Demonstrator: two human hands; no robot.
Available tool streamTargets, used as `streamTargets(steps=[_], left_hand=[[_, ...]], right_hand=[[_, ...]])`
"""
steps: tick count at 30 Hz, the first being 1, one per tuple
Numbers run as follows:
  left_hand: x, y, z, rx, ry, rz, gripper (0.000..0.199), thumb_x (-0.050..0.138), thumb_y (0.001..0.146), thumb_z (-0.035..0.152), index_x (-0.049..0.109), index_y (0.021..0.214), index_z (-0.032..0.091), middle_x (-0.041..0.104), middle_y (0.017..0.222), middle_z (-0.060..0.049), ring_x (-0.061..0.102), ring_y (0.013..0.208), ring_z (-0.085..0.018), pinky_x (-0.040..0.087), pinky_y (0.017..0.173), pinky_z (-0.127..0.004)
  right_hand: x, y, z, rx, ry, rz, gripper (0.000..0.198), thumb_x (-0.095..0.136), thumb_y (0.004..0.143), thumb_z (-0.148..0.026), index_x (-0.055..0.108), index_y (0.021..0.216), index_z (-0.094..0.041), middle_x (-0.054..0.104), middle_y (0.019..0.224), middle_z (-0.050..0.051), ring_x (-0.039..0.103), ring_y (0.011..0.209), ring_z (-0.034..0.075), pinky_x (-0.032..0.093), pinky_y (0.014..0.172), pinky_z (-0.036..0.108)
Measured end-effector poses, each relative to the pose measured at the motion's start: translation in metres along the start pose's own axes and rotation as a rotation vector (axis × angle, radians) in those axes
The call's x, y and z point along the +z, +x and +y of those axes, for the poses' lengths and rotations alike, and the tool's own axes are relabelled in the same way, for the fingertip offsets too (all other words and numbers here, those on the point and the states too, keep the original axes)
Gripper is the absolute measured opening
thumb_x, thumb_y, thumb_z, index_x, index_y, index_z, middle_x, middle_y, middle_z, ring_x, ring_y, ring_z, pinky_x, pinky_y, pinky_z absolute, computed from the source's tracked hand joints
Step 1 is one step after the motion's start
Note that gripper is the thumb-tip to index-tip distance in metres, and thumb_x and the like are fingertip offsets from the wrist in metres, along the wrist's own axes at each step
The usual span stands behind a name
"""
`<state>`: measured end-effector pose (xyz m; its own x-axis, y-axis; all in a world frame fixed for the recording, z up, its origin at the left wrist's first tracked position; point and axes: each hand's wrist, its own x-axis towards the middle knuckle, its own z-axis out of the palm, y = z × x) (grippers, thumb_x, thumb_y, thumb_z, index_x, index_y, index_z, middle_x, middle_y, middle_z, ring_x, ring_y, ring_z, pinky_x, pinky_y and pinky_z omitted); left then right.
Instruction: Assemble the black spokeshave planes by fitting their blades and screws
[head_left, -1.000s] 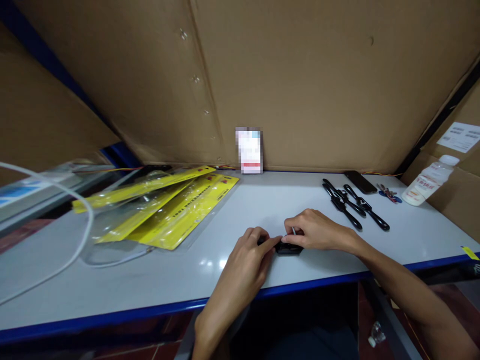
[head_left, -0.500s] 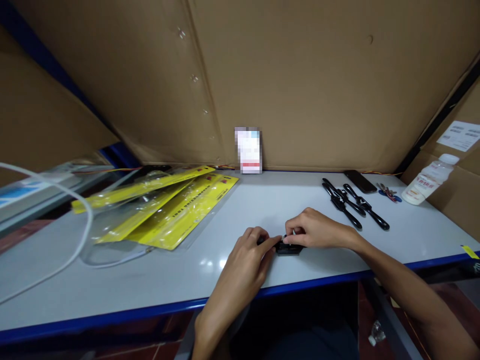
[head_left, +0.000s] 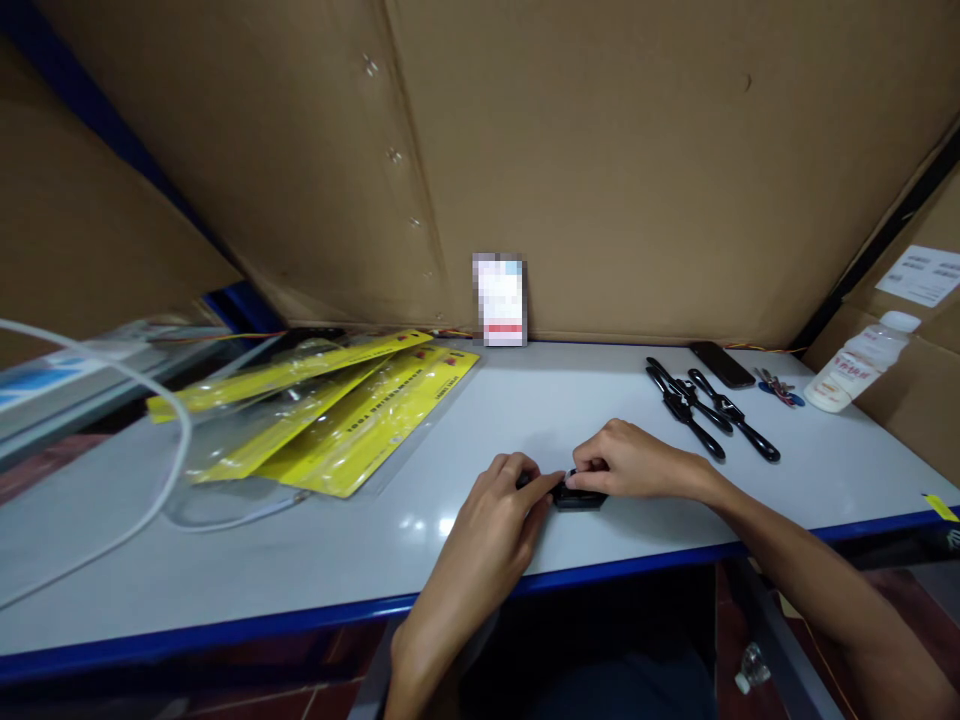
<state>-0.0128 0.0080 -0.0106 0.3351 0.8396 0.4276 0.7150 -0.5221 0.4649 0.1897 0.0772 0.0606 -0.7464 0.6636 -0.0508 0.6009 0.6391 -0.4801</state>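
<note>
Near the table's front edge, a black spokeshave (head_left: 581,497) is partly covered by my two hands. My left hand (head_left: 510,495) is closed around its left end, with the index finger reaching to the middle of the body. The fingertips of my right hand (head_left: 607,462) pinch at the top of the same body, close to the left index fingertip. What small part sits under those fingertips is too hidden to tell. Several more black spokeshaves (head_left: 682,405) lie crossed and side by side, beyond my right hand.
Yellow-carded clear packages (head_left: 375,420) are piled on the left, beside a white cable (head_left: 180,450). A lit phone-like screen (head_left: 500,300) leans against the cardboard wall. At the right back are a dark phone (head_left: 722,364), keys (head_left: 778,387) and a white-capped bottle (head_left: 862,362).
</note>
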Motion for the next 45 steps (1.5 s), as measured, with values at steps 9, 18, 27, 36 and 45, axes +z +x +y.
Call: streamTargets(steps=[9, 18, 27, 36, 45], left_hand=[[0.0, 0.001, 0.0, -0.008, -0.003, -0.011, 0.04, 0.047, 0.097, 0.011, 0.07, 0.126, 0.026, 0.059, 0.101, -0.008, 0.054, 0.095, -0.025, 0.05, 0.082, -0.041], [0.0, 0.001, 0.001, -0.003, 0.004, 0.018, 0.04, 0.047, 0.097, 0.012, 0.07, 0.126, 0.026, 0.06, 0.099, -0.007, 0.054, 0.093, -0.023, 0.05, 0.081, -0.039], [0.0, 0.001, 0.001, 0.0, -0.003, 0.029, 0.039, 0.047, 0.097, 0.012, 0.071, 0.124, 0.027, 0.061, 0.099, -0.007, 0.055, 0.093, -0.023, 0.05, 0.08, -0.038], [-0.001, 0.0, 0.001, -0.015, -0.009, 0.001, 0.041, 0.046, 0.098, 0.011, 0.069, 0.127, 0.028, 0.06, 0.101, -0.008, 0.054, 0.095, -0.024, 0.049, 0.082, -0.04], [0.0, 0.0, 0.001, 0.005, -0.004, 0.025, 0.041, 0.046, 0.097, 0.011, 0.07, 0.126, 0.027, 0.061, 0.099, -0.008, 0.055, 0.093, -0.023, 0.05, 0.08, -0.038]], right_hand=[[-0.014, -0.006, 0.004, 0.011, 0.08, -0.067, 0.009, 0.076, 0.084, -0.019, 0.073, 0.093, -0.02, 0.057, 0.065, -0.006, 0.05, 0.062, 0.01, 0.033, 0.063, 0.023], [-0.006, -0.003, 0.004, -0.025, 0.039, -0.02, 0.009, 0.077, 0.084, -0.023, 0.068, 0.084, -0.019, 0.055, 0.065, -0.006, 0.047, 0.061, 0.01, 0.03, 0.061, 0.024], [-0.004, -0.002, 0.001, -0.049, 0.064, 0.016, 0.018, 0.068, 0.09, -0.022, 0.065, 0.072, -0.017, 0.05, 0.058, -0.007, 0.042, 0.056, 0.008, 0.029, 0.061, 0.024], [-0.014, -0.007, 0.007, -0.045, 0.063, -0.09, 0.022, 0.072, 0.086, -0.018, 0.076, 0.107, -0.023, 0.059, 0.067, -0.005, 0.052, 0.063, 0.011, 0.035, 0.063, 0.024], [-0.013, -0.006, 0.007, -0.061, 0.027, -0.061, 0.017, 0.075, 0.086, -0.022, 0.076, 0.103, -0.023, 0.057, 0.065, -0.005, 0.051, 0.062, 0.011, 0.034, 0.063, 0.024]])
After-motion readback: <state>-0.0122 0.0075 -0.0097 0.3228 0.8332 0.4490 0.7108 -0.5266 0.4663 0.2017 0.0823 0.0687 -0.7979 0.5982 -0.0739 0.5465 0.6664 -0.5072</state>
